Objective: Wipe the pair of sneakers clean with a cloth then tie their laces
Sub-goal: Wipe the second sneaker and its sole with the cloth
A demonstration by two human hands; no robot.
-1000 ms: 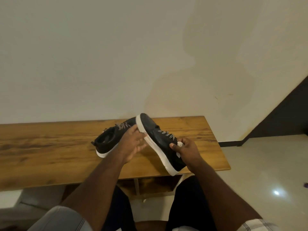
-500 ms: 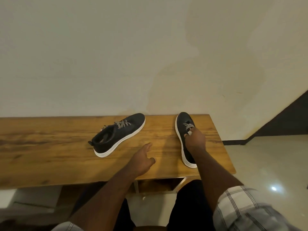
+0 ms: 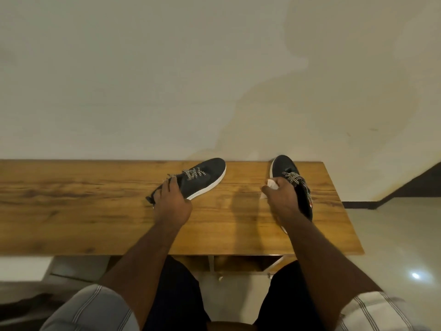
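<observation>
Two black sneakers with white soles and black-and-white laces stand on the wooden table [image 3: 71, 211]. The left sneaker [image 3: 205, 173] lies angled with its toe toward the wall. My left hand [image 3: 171, 201] grips its heel end. The right sneaker [image 3: 285, 167] points toe-first at the wall near the table's right end, its laces loose. My right hand [image 3: 280, 194] holds a small white cloth [image 3: 270, 186] in curled fingers, right beside this sneaker's lace area. My forearm hides the heel of the right sneaker.
A cream wall rises directly behind the table. The table's right edge [image 3: 343, 206] drops to a glossy tiled floor [image 3: 393, 247]. A dark opening [image 3: 427, 182] sits at the far right. My knees are under the front edge.
The right sneaker went from both hands down onto the table's right end. My left hand crossed to the left sneaker and took its heel. My right hand lifted off the right sneaker with the cloth.
</observation>
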